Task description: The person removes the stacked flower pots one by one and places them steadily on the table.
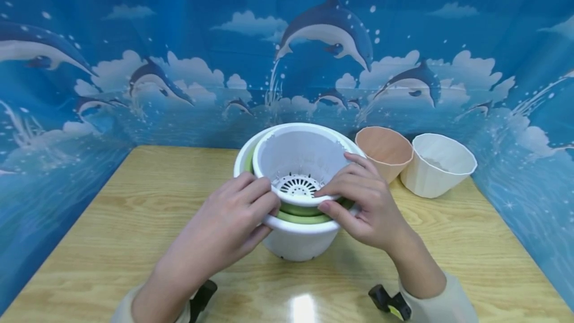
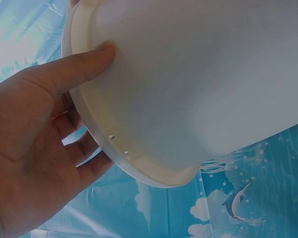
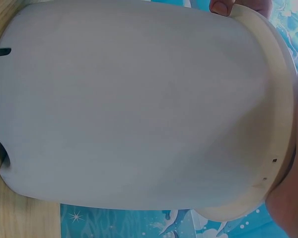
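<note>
A white flower pot with a slotted base (image 1: 298, 148) sits nested in a green pot (image 1: 302, 218), itself inside a larger white flower pot (image 1: 298, 245) standing on the table. My left hand (image 1: 237, 213) grips the front left of the rims, its thumb pressed under the outer rim. In the left wrist view that thumb lies on the outer wall (image 2: 198, 84). With fingers inside and thumb outside, my right hand (image 1: 365, 203) pinches the front right rim of the inner white pot. The right wrist view shows mostly the outer wall (image 3: 134, 109), with the right fingertips hidden.
An orange pot (image 1: 383, 146) and a cream faceted pot (image 1: 441, 156) stand side by side at the back right of the wood-grain table (image 1: 148, 203). A blue dolphin-print curtain (image 1: 215, 54) encloses the table at the back and sides.
</note>
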Demonstrator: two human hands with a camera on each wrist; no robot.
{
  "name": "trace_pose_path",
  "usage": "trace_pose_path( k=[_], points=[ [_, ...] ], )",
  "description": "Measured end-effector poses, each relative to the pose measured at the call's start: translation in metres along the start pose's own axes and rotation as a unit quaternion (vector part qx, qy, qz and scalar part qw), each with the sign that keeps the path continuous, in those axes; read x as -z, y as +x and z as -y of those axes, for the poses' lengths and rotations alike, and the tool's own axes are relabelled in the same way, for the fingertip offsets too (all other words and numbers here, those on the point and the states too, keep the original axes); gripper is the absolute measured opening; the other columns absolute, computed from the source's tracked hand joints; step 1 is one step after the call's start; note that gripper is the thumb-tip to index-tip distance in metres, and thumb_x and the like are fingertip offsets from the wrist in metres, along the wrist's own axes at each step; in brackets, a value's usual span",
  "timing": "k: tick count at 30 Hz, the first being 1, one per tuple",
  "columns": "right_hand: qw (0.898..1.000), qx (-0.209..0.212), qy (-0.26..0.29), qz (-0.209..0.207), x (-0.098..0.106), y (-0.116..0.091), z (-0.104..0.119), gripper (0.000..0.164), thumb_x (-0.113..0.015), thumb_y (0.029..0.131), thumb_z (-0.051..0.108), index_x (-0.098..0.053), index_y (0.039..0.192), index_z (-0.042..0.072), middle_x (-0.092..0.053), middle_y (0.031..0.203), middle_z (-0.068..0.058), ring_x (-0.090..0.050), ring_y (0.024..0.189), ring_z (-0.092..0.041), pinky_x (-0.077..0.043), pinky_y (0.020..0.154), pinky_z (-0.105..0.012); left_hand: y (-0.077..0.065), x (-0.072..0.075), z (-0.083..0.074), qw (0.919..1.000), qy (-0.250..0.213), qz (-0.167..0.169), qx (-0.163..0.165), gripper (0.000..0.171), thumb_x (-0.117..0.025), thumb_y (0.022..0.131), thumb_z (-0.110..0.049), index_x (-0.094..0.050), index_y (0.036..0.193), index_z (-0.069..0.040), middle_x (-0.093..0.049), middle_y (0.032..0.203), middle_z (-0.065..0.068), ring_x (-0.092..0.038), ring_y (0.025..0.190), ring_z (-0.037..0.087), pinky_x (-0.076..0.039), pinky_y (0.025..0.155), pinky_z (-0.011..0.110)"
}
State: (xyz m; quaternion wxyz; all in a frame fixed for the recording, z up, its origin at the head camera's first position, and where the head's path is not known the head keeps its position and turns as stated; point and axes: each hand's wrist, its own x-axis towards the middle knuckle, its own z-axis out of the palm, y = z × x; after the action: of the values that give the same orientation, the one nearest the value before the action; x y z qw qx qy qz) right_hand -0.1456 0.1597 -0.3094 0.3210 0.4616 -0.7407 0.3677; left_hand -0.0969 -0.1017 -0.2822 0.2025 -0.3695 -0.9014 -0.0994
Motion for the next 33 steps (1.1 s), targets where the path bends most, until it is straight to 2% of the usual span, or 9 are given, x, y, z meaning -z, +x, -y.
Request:
trace_pose_path(
  k=[33],
  points=[
    [1.0,0.001,0.001,-0.004,-0.0005,-0.0005,-0.0001,0.031,-0.059,0.099,0.042,-0.076,0.091,0.018,-0.071,0.081,0.008,-0.062,0.082,-0.011,-0.031,0.113,-0.053,0.0002,-0.0003,-0.0008,1.0,0.004,0.0,0.0,0.024,-0.083,0.082,-0.03,-0.064,0.093,-0.021,-0.06,0.099,-0.007,-0.055,0.097,0.016,-0.051,0.088,0.035]
  ],
)
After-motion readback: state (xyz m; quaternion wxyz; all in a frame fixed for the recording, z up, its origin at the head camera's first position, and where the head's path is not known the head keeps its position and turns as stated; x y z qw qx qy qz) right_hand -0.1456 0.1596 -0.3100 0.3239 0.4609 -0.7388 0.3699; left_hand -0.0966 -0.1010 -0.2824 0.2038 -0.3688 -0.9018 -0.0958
